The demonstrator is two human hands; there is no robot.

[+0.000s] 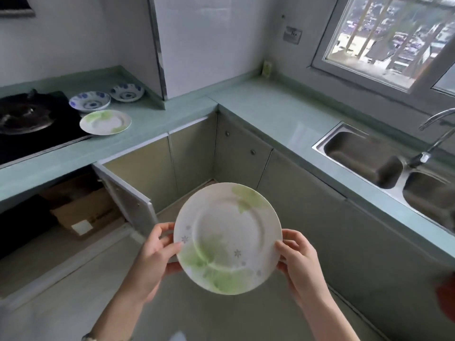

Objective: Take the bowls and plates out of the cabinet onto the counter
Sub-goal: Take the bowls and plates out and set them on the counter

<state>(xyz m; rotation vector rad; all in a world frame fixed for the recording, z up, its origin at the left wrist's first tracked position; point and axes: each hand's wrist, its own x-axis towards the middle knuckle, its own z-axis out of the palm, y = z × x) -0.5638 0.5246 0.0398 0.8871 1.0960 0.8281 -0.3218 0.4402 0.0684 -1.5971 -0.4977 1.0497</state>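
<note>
I hold a white plate with green leaf print [227, 238] level in front of me, above the floor. My left hand [154, 262] grips its left rim, thumb on top. My right hand [299, 259] grips the right rim the same way. On the green counter [152, 124] at the left lie a matching plate [105, 122] and two blue-patterned bowls [89, 101] [126, 92]. The cabinet [81, 207] under the counter stands with its door [125, 193] swung open, showing cardboard boxes inside.
A black gas stove [32, 119] sits left of the dishes. A double steel sink [384, 166] with a tap [435, 136] lies in the right counter under a window. Closed cabinet doors fill the corner ahead.
</note>
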